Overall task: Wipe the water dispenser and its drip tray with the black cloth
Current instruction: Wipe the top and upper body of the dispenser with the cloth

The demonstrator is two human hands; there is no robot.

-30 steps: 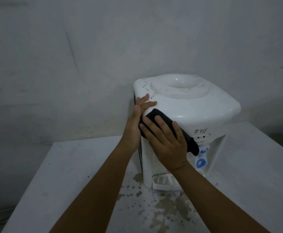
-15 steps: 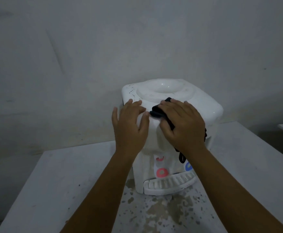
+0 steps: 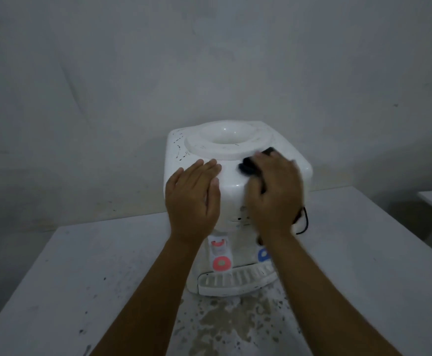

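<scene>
Pressing the bunched black cloth (image 3: 248, 168) onto the white plastic water dispenser (image 3: 235, 181) top, the right hand (image 3: 274, 194) wipes; the open left hand (image 3: 193, 199) braces its front. Below, the slotted white drip tray (image 3: 230, 281) looks unwiped.

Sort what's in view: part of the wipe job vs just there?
Job:
dispenser
drip tray
cloth, under right hand
left hand, flat on the dispenser

Just there:
table
stains on it
wall
</scene>
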